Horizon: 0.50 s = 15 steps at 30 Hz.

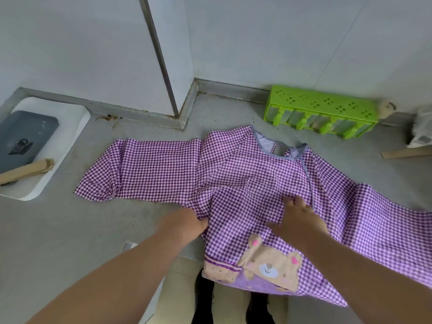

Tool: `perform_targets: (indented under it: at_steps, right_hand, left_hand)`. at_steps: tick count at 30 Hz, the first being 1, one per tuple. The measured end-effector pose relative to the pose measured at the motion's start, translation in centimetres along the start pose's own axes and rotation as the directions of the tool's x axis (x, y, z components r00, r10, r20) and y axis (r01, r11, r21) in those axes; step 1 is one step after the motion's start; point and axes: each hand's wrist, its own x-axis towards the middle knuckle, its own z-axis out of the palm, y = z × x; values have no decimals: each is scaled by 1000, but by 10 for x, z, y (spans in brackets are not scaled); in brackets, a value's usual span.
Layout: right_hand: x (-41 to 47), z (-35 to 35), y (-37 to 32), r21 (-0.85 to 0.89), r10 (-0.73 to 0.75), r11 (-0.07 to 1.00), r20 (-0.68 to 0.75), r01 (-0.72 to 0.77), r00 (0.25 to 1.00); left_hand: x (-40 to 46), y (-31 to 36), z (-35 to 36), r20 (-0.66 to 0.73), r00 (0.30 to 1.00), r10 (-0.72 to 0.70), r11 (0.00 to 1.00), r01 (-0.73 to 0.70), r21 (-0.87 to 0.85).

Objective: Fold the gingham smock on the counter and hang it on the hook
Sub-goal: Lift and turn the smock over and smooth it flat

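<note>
The purple-and-white gingham smock [233,174] lies spread flat on the grey counter [70,230], neck opening towards the wall, one sleeve stretched left and the other running off to the right. A tan bear pocket sits on its hem, which hangs over the counter's front edge. My left hand [187,224] is at the smock's left side seam with its fingers tucked into the cloth. My right hand [301,218] lies flat, fingers spread, pressing on the middle of the body. No hook is in view.
A white tray [70,141] at far left carries a dark grey case and a cardboard piece. A green plastic rack [322,111] lies against the back wall, with a cardboard strip [402,153] to its right. A white wall corner juts out behind the smock.
</note>
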Motion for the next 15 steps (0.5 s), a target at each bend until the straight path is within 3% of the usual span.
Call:
perform_targets:
  at_steps: [3, 8, 10, 11, 13, 15]
  right_hand:
    - [-6, 16, 2, -14, -44, 999, 166, 47, 985]
    - [2, 18, 10, -30, -67, 997, 172, 74, 983]
    - [6, 15, 13, -31, -78, 996, 165, 84, 983]
    - [7, 13, 15, -26, -79, 996, 163, 84, 984]
    - [9, 10, 19, -17, -77, 997, 161, 81, 984]
    - [12, 8, 21, -9, -76, 997, 161, 78, 984]
  left_hand:
    - [-4, 11, 5, -32, 998, -61, 981, 54, -187]
    - [-8, 18, 12, 18, 999, -35, 971, 38, -236]
    - [-12, 16, 5, 35, 996, -77, 937, 84, -340]
    - [-13, 13, 2, 61, 989, -138, 884, 151, -443]
    - [-15, 5, -1, 166, 956, -241, 627, 284, -726]
    - [-24, 1, -6, 285, 923, -260, 396, 371, -840]
